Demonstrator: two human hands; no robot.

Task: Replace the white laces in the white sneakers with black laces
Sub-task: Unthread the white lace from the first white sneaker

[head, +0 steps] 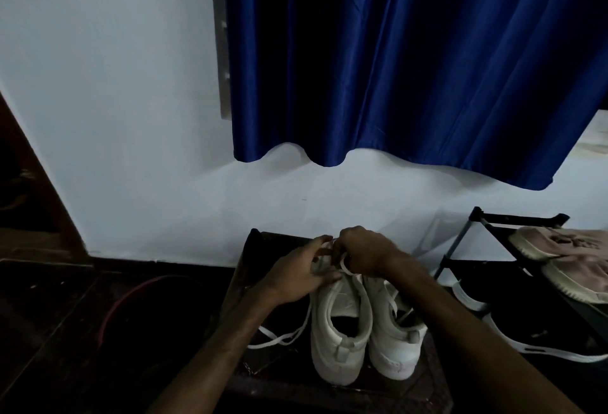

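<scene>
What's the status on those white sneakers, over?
Left grip holds front of white sneaker. Right grip pinches white lace, one end trailing loose. No black laces in view.

The left sneaker and right sneaker are standing side by side, touching, on a low table before us. Our left hand and right hand are meeting at the left sneaker's 12 o'clock end, on its lace, which is trailing toward 9 o'clock. A shoe rack is standing at 3 o'clock, and a curtain is hanging at 12.
</scene>
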